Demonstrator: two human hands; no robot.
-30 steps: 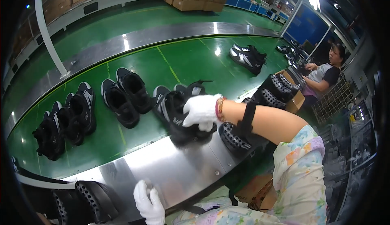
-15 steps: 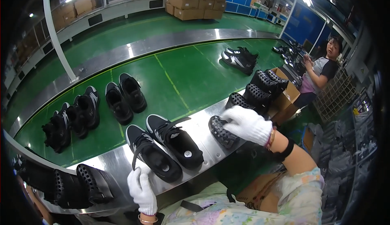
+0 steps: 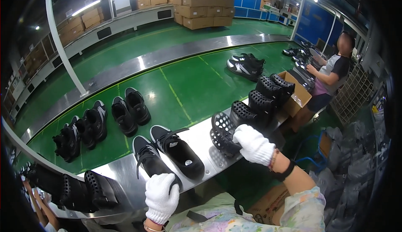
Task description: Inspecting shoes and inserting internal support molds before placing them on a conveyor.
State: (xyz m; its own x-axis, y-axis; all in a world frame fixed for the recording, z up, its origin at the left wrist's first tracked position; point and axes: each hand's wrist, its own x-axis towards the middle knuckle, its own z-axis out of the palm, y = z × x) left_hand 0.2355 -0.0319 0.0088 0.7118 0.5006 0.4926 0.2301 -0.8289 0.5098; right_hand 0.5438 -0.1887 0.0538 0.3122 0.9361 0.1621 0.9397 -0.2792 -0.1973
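Observation:
A pair of black sneakers with grey toes lies on the metal edge before me. My left hand (image 3: 162, 197), in a white knitted glove, is closed around the heel of the left sneaker (image 3: 147, 160). The right sneaker (image 3: 182, 156) lies beside it, untouched, a round white sticker inside. My right hand (image 3: 254, 145), also gloved, is closed on the end of a black perforated shoe form (image 3: 223, 124), which is tilted up. Another perforated form (image 3: 222, 143) shows just under it; the fingertips are partly hidden. Several more such forms (image 3: 243, 112) stand in a row beyond that hand.
More black sneakers (image 3: 94, 123) stand on the green belt (image 3: 176, 89) at left, with another pair (image 3: 246, 66) farther right. Perforated forms (image 3: 98, 190) also sit at lower left. An open cardboard box (image 3: 298, 94) is by a person (image 3: 335, 71) at right. Another person's arms (image 3: 37, 202) show at lower left.
My left hand has moved from beside the left sneaker to its heel and closed there. My right hand has dropped slightly, and a perforated form now stands tilted up in it.

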